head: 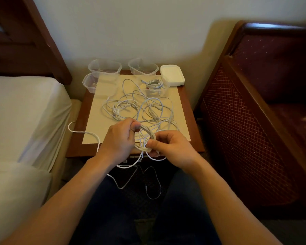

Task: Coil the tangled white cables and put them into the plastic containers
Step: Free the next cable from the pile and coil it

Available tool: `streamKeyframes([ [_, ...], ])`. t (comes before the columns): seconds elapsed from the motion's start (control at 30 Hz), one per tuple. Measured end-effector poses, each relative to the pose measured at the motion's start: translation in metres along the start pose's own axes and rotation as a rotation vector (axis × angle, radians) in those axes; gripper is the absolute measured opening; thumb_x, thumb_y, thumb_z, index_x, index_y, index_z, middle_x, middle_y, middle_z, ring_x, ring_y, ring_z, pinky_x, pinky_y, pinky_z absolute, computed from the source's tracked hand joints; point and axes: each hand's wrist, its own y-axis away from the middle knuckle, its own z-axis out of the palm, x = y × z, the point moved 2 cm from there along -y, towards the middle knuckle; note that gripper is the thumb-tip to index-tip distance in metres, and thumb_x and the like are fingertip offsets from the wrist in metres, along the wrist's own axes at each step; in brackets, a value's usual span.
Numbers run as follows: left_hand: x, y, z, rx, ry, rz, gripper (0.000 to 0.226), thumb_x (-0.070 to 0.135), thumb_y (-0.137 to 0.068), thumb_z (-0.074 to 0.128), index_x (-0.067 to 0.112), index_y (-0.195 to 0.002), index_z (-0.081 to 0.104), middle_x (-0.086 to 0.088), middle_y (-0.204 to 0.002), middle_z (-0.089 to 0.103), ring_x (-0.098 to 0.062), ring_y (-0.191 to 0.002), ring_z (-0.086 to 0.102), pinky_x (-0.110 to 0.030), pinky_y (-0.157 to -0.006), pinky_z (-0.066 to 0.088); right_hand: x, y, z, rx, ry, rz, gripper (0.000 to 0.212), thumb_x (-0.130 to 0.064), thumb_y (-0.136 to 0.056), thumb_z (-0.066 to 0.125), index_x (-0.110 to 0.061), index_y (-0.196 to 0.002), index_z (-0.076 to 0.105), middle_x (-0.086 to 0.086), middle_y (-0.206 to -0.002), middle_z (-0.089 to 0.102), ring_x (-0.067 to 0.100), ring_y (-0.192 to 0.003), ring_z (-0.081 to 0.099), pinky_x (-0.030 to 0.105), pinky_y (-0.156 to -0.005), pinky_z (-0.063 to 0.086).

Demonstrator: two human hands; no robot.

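Both forearms reach up from the bottom of the frame, and at their ends the fingers are busy with one cable: the left hand (119, 137) curls round the upper left edge of a half-made coil (145, 138), pinching its loops together, while the right hand (168, 145) pinches the coil's lower right edge between thumb and fingertips. That coil hangs just above the near edge of the small wooden table (193, 121) at centre frame, and its loose tail (88, 134) runs off to the left and droops below the table toward the lap. Beyond the hands, the tangled white cables (140, 108) sprawl over a cream mat (95, 124) in the middle of the tabletop. Farther back, toward upper centre, one clear container (153, 85) already holds a coiled cable, and three empty containers stand near it: two at the upper left of the table (104, 67) (88, 83) and one at the back (142, 67). A white lid (172, 75) (or a stack of lids, hard to tell) rests at the table's back right corner. Judging by this, the step in hand is winding the second cable. Next the hanging tail needs drawing in and looping round until none is left, with the loops kept pinched so they do not spring apart, and then the bundle can go into an empty container.
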Motion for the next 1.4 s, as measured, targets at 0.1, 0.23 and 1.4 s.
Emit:
streamKeyframes([
  [0.1, -0.001, 0.001, 0.001, -0.036, 0.090, -0.053, 0.025, 0.025, -0.108, 0.043, 0.015, -0.098, 0.064, 0.019, -0.081, 0.061, 0.010, -0.077, 0.059, -0.006, -0.065, 0.038, -0.003, -0.001, -0.001, 0.070, -0.018, 0.004, 0.009, -0.004, -0.094, 0.068, -0.008, -0.102, 0.071, 0.017, -0.084, 0.073, 0.015, -0.065, 0.069, 0.025, -0.068, 0.056],
  [0.23, -0.005, 0.005, 0.003, -0.058, 0.208, -0.112, 0.027, 0.032, -0.107, 0.043, 0.021, -0.092, 0.063, 0.015, -0.081, 0.064, 0.008, -0.078, 0.059, -0.010, -0.064, 0.040, -0.009, 0.001, -0.005, 0.068, -0.017, -0.021, 0.013, -0.004, -0.095, 0.067, -0.014, -0.098, 0.075, 0.008, -0.085, 0.077, 0.017, -0.074, 0.071, 0.028, -0.073, 0.057],
  [1.4, -0.009, 0.003, -0.002, -0.537, 1.016, -0.437, 0.017, 0.011, -0.092, 0.064, 0.016, -0.099, 0.078, -0.015, -0.094, 0.065, -0.020, -0.084, 0.065, -0.040, -0.086, 0.057, -0.011, 0.003, -0.028, -0.082, 0.127, -0.110, 0.040, 0.006, -0.098, 0.058, -0.027, -0.090, 0.080, -0.001, -0.082, 0.072, 0.015, -0.082, 0.066, 0.031, -0.079, 0.058],
])
